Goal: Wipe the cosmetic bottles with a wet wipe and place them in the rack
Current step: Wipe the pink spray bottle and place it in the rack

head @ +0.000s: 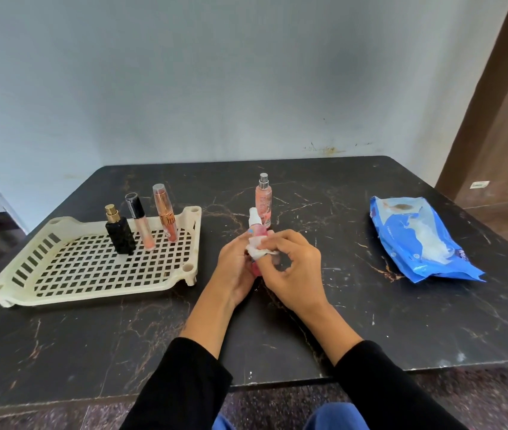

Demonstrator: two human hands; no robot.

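Observation:
My left hand (236, 268) grips a small pink spray bottle (256, 228) with a white cap, upright over the middle of the table. My right hand (293, 268) pinches a white wet wipe (259, 248) against the bottle's side. Behind them a taller peach spray bottle (264, 201) stands on the table. The cream plastic rack (60, 283) lies at the left. In its far part stand a black square bottle with a gold cap (120, 232), a slim tube with a black cap (140, 221) and a rose-gold tube (164, 212).
A blue pack of wet wipes (417, 240) lies at the right of the dark marble table (401, 321). A pale wall runs behind the table and a brown door stands at the far right. My black sleeves reach in from the near edge.

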